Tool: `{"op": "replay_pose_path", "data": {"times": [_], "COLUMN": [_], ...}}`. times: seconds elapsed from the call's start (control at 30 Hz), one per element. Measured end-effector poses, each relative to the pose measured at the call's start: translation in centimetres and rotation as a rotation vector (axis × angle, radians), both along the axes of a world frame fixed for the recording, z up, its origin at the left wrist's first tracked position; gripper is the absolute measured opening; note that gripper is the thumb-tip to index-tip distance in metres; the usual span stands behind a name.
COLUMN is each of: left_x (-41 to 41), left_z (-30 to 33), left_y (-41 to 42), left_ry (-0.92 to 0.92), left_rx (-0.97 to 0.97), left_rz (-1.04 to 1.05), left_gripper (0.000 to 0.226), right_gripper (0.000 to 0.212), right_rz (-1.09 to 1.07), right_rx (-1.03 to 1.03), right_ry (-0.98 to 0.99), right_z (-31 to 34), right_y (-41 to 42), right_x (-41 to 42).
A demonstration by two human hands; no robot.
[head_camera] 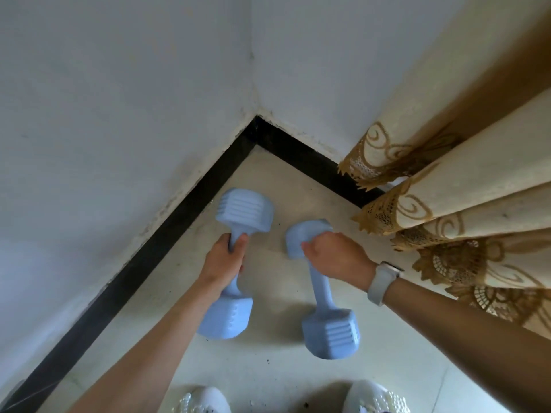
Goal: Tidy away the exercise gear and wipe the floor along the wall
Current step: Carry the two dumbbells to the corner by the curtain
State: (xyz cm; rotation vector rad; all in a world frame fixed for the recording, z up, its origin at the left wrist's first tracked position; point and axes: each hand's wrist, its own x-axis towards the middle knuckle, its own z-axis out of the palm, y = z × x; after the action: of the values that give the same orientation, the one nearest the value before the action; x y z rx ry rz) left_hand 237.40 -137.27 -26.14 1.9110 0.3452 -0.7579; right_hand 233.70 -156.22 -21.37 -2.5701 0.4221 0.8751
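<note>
White walls point(119, 84) are meeting at a corner, a black skirting point(143, 257) running along the pale floor point(268, 368). A cream and gold curtain point(462, 189) is hanging at the right. Two light blue dumbbells are sitting near the corner — the left dumbbell point(238, 210) gripped at its handle by the left hand point(223, 260), the right dumbbell point(331, 332) being grasped near its far head by the right hand point(337, 257), a pale watch point(381, 281) circling that wrist.
</note>
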Motion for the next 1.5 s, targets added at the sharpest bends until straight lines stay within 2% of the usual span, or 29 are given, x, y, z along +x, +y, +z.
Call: {"op": "replay_pose_path", "data": {"times": [0.07,0.1,0.13,0.2,0.27,0.4,0.47,0.53,0.6,0.63,0.77,0.87,0.97,1.13,1.4,1.5], "left_x": [0.1,0.2,0.3,0.8,1.5,3.2,4.1,5.0,5.7,5.9,5.9,5.8,6.5,8.8,12.0,11.4], "left_z": [0.6,0.9,1.3,2.1,2.8,3.5,4.0,4.7,5.1,5.0,5.7,5.8,6.4,7.2,6.6,6.8], "left_y": [-0.3,-0.4,-0.6,-0.9,-1.1,-1.3,-1.5,-1.6,-1.4,-1.3,-1.2,-1.1,-1.2,-2.3,-4.3,-4.2], "left_ry": [-0.025,-0.051,-0.084,-0.166,-0.255,-0.373,-0.401,-0.4,-0.38,-0.344,-0.237,-0.185,-0.242,-0.388,-0.439,-0.474], "left_rx": [-0.029,-0.039,-0.04,-0.029,-0.016,0.002,-0.025,-0.02,0.005,-0.03,-0.27,-0.477,-0.488,-0.469,-0.372,-0.372], "left_rz": [0.007,0.005,-0.006,-0.06,-0.148,-0.274,-0.28,-0.267,-0.246,-0.213,-0.063,0.039,0.071,0.096,0.015,-0.016], "left_gripper": [0.025,0.023,0.023,0.021,0.017,0.011,0.016,0.012,0.028,0.029,0.006,0.042,0.06,0.066,0.074,0.06], "right_gripper": [0.041,0.04,0.041,0.06,0.059,0.039,0.035,0.034,0.032,0.03,0.012,0.023,0.027,0.027,0.049,0.058], "right_rz": [-0.262,-0.424,-0.586,-0.824,-0.852,-0.789,-0.784,-0.75,-0.688,-0.657,-0.584,-0.629,-0.658,-0.617,-0.606,-0.573], "right_rx": [0.216,0.36,0.541,0.883,0.995,1.017,1.092,1.118,1.112,1.102,1.073,1.093,1.08,1.022,0.942,0.929], "right_ry": [-0.155,-0.12,-0.001,0.263,0.381,0.344,0.257,0.166,0.083,0.042,-0.099,-0.158,-0.247,-0.381,-0.504,-0.5], "right_z": [1.2,1.5,1.9,2.5,3.2,4.1,4.1,4.2,4.6,4.8,5.2,5.0,4.9,5.2,5.1,4.9], "right_y": [0.9,1.2,1.3,1.2,1.0,0.8,0.5,0.6,1.1,1.4,1.4,1.2,1.5,2.3,1.5,1.4], "right_x": [3.0,4.6,6.2,8.6,10.0,11.1,11.3,11.5,11.7,11.8,12.2,12.1,12.4,14.0,15.6,14.4]}}
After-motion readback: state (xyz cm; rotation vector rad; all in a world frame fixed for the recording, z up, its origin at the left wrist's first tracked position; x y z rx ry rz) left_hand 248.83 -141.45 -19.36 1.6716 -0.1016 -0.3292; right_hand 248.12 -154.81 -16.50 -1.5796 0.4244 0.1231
